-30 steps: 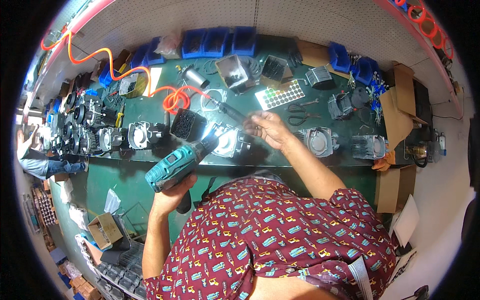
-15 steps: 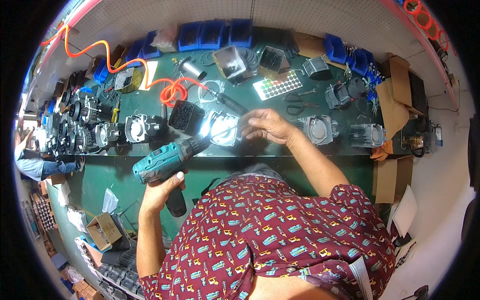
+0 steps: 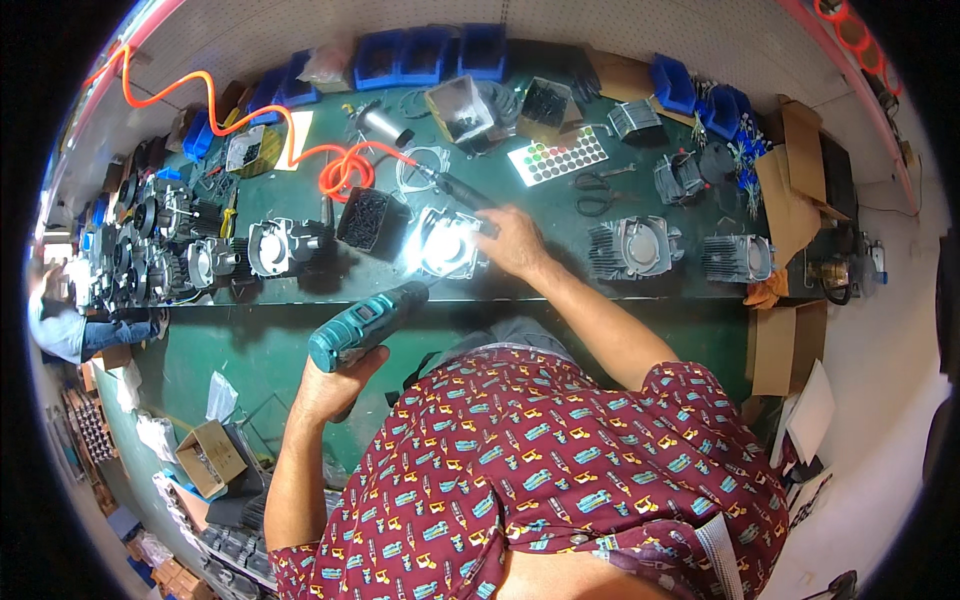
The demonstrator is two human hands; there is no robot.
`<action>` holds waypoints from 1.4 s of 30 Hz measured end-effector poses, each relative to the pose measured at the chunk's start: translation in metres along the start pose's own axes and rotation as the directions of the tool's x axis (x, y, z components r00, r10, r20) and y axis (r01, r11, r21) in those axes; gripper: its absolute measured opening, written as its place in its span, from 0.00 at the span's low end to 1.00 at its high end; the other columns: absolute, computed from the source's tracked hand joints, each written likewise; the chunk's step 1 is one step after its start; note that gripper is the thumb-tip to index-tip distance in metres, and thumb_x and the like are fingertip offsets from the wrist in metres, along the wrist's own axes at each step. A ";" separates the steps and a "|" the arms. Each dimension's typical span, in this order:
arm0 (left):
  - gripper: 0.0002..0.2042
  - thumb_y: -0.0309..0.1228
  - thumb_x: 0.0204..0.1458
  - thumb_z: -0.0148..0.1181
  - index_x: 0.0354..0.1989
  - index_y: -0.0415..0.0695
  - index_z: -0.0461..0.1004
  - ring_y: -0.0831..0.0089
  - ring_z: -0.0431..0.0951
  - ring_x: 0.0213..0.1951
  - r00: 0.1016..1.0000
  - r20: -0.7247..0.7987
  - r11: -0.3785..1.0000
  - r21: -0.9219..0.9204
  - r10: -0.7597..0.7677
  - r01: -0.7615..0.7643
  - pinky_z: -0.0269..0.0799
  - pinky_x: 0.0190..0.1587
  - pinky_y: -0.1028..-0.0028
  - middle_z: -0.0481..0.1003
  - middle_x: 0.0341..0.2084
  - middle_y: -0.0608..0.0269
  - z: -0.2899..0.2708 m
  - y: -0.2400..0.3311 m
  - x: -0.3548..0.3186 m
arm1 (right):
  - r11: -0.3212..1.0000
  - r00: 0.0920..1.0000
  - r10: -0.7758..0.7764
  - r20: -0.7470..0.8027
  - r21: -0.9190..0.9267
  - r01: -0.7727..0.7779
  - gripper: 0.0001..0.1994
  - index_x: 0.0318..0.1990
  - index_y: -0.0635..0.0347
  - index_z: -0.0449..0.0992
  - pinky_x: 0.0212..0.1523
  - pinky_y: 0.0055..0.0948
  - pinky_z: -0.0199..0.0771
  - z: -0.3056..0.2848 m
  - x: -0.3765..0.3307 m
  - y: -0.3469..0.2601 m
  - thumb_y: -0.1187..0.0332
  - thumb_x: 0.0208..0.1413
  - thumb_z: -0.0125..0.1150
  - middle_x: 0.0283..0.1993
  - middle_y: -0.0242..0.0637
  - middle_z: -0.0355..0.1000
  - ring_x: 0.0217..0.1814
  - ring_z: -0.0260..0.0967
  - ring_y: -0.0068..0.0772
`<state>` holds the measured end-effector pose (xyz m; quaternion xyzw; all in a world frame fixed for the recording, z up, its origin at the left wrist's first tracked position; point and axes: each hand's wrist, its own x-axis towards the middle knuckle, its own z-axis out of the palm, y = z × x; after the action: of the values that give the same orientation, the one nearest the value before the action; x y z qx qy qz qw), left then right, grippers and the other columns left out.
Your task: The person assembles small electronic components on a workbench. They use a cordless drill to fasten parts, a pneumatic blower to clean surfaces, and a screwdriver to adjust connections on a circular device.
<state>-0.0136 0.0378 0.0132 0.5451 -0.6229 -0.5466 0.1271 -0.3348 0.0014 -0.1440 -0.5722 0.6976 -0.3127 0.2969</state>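
Observation:
My left hand is closed around the grip of a teal and black cordless drill. Its slim bit points up and right, its tip near the front edge of a grey metal motor housing under a bright light. The housing sits near the bench's front edge. My right hand grips the housing's right side, with its fingertips partly hidden. Just beyond that hand lies a black handheld tool on an orange coiled hose. An open box of dark screws stands left of the housing.
More housings stand to the right and left. Toward the back are scissors, a sheet of round stickers and blue bins. Several motors crowd the bench's left end. A person is at the far left.
The drill has swung right and slightly down, its tip now near the housing's front edge. My right hand has moved from above the housing's right side to grip it.

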 end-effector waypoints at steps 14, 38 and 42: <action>0.14 0.38 0.48 0.64 0.32 0.37 0.80 0.49 0.82 0.39 0.941 0.339 0.518 0.807 -0.015 -0.283 0.79 0.44 0.57 0.81 0.32 0.44 0.005 0.143 0.076 | 1.000 0.996 0.016 -0.087 0.021 -0.014 0.19 0.45 0.59 0.83 0.47 0.46 0.75 0.026 -0.001 0.000 0.54 0.52 0.66 0.46 0.55 0.73 0.45 0.75 0.57; 0.20 0.16 0.53 0.62 0.56 0.40 0.76 0.74 0.78 0.50 0.979 0.050 0.964 0.174 0.197 -0.203 0.71 0.54 0.72 0.80 0.49 0.62 0.041 0.144 0.013 | 0.317 0.929 0.213 0.302 0.878 -0.358 0.12 0.45 0.67 0.76 0.42 0.30 0.80 -0.051 -0.031 0.026 0.82 0.55 0.49 0.43 0.45 0.76 0.43 0.78 0.37; 0.17 0.29 0.53 0.69 0.51 0.42 0.78 0.74 0.76 0.41 0.993 -0.062 0.965 0.250 0.098 -0.080 0.73 0.45 0.70 0.78 0.42 0.67 0.072 0.119 0.005 | 0.057 0.874 0.211 0.437 0.888 -0.457 0.09 0.46 0.71 0.71 0.49 0.33 0.84 -0.117 -0.072 0.052 0.83 0.62 0.46 0.46 0.47 0.75 0.48 0.78 0.39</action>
<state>-0.1341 0.0497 0.0820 0.5480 -0.7047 -0.4382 0.1056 -0.4451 0.0917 -0.1063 -0.0886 0.4052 -0.5530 0.7226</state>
